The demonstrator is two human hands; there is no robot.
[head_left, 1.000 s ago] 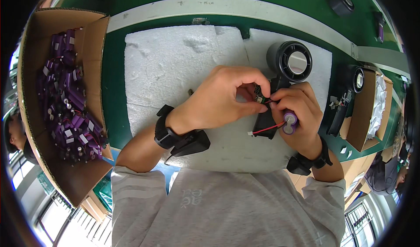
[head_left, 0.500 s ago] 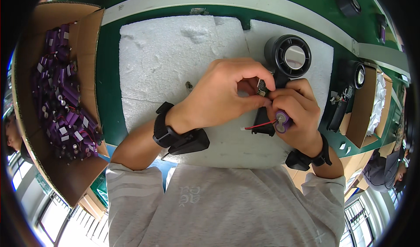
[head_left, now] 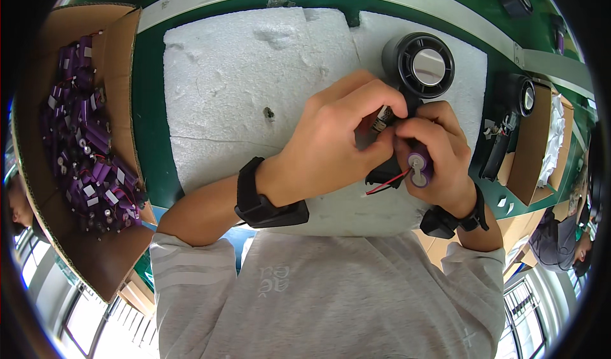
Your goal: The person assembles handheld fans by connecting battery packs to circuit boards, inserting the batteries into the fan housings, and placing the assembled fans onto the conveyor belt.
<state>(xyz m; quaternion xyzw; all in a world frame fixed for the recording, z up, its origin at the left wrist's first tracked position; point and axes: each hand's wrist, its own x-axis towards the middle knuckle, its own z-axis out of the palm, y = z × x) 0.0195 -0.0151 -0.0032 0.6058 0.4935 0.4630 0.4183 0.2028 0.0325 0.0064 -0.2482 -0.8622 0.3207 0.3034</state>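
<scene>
Left hand (head_left: 337, 126) curls in from the left, thumb and forefinger bent around a small circuit board (head_left: 382, 118) just below the head of a black fan (head_left: 398, 63). Board appears pinched; exact contact is partly hidden by the fingers. Right hand (head_left: 439, 152) has its lower fingers closed around a purple battery cell (head_left: 420, 170), end facing the wearer. Likely tucked into the palm that way so thumb and forefinger are free to work against the left fingertips. Whatever those right fingertips pinch is hidden, cannot tell.

Red and black leads (head_left: 387, 186) run from the cell's side toward lower left, loose ends clear of both hands. Fan lies on the white foam sheet (head_left: 223, 91), round head away from the wearer, dark handle under the hands; the foam probably cushions the casing and limits sliding. That orientation seems to put the board within reach of both hands.

Open cardboard box (head_left: 118, 72) at left holds a heap of purple cells (head_left: 95, 130), presumably kept there for easy left-side reach. At right, on the green worktop (head_left: 153, 168), a second black fan (head_left: 517, 95) sits beside a smaller box (head_left: 528, 142) with white packing inside, both off the foam, which seems to leave working room.
</scene>
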